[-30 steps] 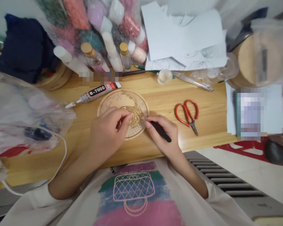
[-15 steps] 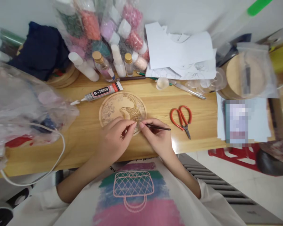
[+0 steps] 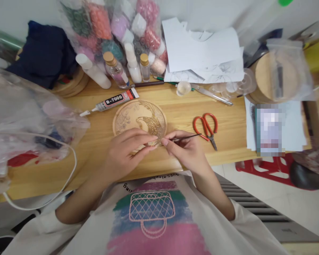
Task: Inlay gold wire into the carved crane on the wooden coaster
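Observation:
A round wooden disc (image 3: 151, 109) engraved with a bird and swirling lines lies on the table under my fingers. My left hand (image 3: 127, 147) is over its lower edge, thumb and fingertips drawn together; whatever is between them is too small to make out. Close by on the right, my right hand (image 3: 184, 147) is closed in a pinch, its fingertips almost meeting the left ones. It grips a thin dark stick-like tool (image 3: 191, 136), which points out to the right; its tip is hidden. Orange-handled pliers (image 3: 206, 127) lie on the table beyond the tool.
A tube of B-7000 glue (image 3: 116, 100) lies behind the disc. Small bottles (image 3: 117, 72) and bags of coloured beads (image 3: 101, 24) stand at the back. White papers (image 3: 202, 53) are back right. A plastic bag (image 3: 61, 113) and white cable (image 3: 73, 163) take up the left.
My left fingers have straightened somewhat and shifted right. My right hand has turned slightly, lifting the outer end of the dark tool. The camera view has moved a little.

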A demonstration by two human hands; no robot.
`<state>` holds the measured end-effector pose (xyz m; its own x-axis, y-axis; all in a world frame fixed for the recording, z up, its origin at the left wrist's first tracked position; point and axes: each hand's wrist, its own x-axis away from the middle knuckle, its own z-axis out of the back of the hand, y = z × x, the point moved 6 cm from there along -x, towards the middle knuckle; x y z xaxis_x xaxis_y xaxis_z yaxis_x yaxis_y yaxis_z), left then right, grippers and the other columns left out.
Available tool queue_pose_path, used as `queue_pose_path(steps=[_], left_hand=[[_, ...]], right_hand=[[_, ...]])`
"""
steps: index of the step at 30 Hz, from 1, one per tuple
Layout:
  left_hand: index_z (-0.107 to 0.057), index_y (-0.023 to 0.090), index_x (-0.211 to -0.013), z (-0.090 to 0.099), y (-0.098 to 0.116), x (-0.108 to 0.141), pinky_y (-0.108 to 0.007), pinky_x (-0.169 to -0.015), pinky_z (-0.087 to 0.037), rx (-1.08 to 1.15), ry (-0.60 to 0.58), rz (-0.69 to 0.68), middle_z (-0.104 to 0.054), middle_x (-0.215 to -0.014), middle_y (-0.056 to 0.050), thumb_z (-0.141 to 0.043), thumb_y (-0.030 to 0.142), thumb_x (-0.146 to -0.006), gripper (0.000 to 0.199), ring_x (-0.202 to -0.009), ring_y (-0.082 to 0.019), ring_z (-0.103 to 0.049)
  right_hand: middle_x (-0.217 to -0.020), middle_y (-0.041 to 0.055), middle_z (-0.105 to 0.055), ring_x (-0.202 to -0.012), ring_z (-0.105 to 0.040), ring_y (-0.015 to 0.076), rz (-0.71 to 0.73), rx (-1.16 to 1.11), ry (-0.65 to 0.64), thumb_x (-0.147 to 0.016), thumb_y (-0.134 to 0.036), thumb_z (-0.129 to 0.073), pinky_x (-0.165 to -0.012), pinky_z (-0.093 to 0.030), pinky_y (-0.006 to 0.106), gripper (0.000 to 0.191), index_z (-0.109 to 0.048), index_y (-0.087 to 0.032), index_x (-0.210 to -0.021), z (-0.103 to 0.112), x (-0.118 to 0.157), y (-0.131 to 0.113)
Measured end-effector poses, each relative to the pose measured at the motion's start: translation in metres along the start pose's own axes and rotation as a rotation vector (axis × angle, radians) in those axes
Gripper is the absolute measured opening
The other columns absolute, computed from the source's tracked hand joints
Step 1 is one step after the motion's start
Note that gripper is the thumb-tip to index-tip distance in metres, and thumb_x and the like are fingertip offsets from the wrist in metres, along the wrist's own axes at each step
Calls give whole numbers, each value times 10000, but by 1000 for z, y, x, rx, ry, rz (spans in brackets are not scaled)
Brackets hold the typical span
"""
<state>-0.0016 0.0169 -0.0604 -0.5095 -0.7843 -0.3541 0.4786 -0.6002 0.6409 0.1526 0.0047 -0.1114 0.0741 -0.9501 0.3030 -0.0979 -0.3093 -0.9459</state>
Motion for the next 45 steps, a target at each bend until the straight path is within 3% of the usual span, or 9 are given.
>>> queue_pose_path(steps=[6,12,18,22,26,30,37,45], left_hand=[[-661,208,-922,9,8,-5,-235,-657,-566,32,-30,-192,-731,-862,-8,-618,161,-939,66,-754,-116,-690],[-664,271,-885,11,11,-11,-246,-630,-546,42,-113,-142,-745,-832,30,-571,150,-946,165,-734,-114,-689],[-662,232,-814,5,8,-17,-234,-662,-526,75,-238,-104,-730,-770,27,-530,219,-984,215,-730,-113,-678],[-683,239,-834,6,9,-18,-248,-684,-516,-6,-206,-168,-741,-799,26,-537,218,-988,214,-739,-121,-680],[-698,261,-852,6,7,-16,-267,-667,-512,-90,-152,-207,-742,-806,31,-584,213,-965,167,-733,-128,-675],[-711,261,-867,2,-5,-19,-291,-717,-536,-125,-122,-204,-748,-832,14,-570,224,-974,181,-788,-142,-685],[-690,191,-876,-12,-35,-23,-294,-693,-535,-79,5,-255,-717,-802,-21,-651,173,-922,62,-748,-141,-644],[-680,250,-876,-16,-45,-20,-341,-703,-501,-126,62,-193,-657,-834,-4,-701,211,-895,48,-771,-153,-603]], right_hand=[[-560,-40,-557,-460,-469,71,-15,59,-115,-782,-426,-729,-414,-350,204,257,-656,-187,-723,-6,8,-9],[-540,-46,-534,-457,-465,65,-5,89,-146,-800,-428,-715,-405,-363,191,269,-650,-179,-722,-9,13,-11],[-540,-48,-528,-461,-457,63,19,81,-167,-794,-483,-730,-403,-352,191,321,-650,-181,-718,-10,14,-7],[-543,-42,-546,-466,-462,66,33,108,-137,-802,-465,-720,-406,-343,193,309,-659,-176,-715,-6,13,-6],[-552,-49,-556,-461,-453,59,59,150,-115,-829,-323,-692,-414,-328,191,172,-670,-176,-743,-2,9,-2],[-646,-21,-636,-517,-501,69,116,179,-10,-836,-302,-682,-460,-381,201,141,-686,-180,-766,4,3,2],[-634,-34,-623,-547,-551,82,221,122,340,-882,-340,-662,-538,-477,215,165,-691,-194,-810,28,2,10],[-704,-37,-666,-621,-585,87,306,191,379,-913,-285,-653,-588,-474,223,97,-701,-229,-850,28,7,19]])
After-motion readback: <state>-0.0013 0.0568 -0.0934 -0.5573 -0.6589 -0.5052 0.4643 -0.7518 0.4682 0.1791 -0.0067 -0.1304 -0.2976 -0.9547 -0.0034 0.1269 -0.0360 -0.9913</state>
